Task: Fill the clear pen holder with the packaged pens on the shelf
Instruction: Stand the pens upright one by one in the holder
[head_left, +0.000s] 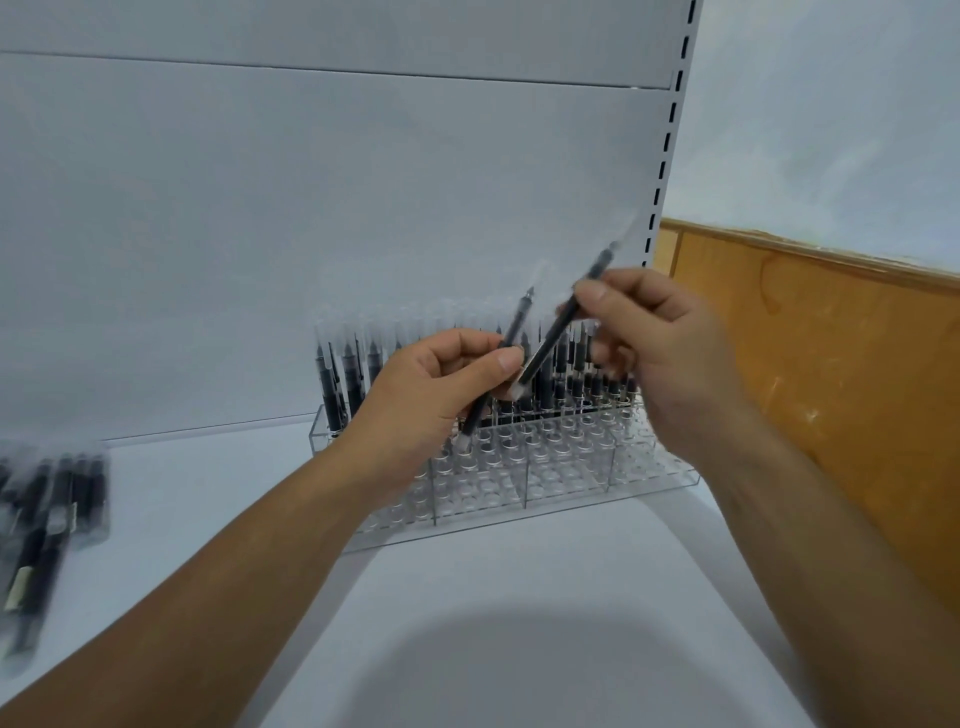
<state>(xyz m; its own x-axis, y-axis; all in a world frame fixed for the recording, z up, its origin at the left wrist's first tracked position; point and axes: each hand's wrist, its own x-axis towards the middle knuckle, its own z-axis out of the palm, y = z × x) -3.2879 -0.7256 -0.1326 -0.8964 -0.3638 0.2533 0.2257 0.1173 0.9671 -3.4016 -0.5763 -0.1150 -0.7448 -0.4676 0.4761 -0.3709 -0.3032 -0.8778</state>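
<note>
Our left hand (441, 400) holds one packaged pen (514, 325) in a pinching grip, and our right hand (665, 353) holds another pen (550, 338); we seat both upright in the clear pen holder (571, 467).

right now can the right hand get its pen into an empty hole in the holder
Probably yes. The right hand holds its packaged pen over the clear pen holder, whose front rows are empty; the left hand covers only the left part.
</note>
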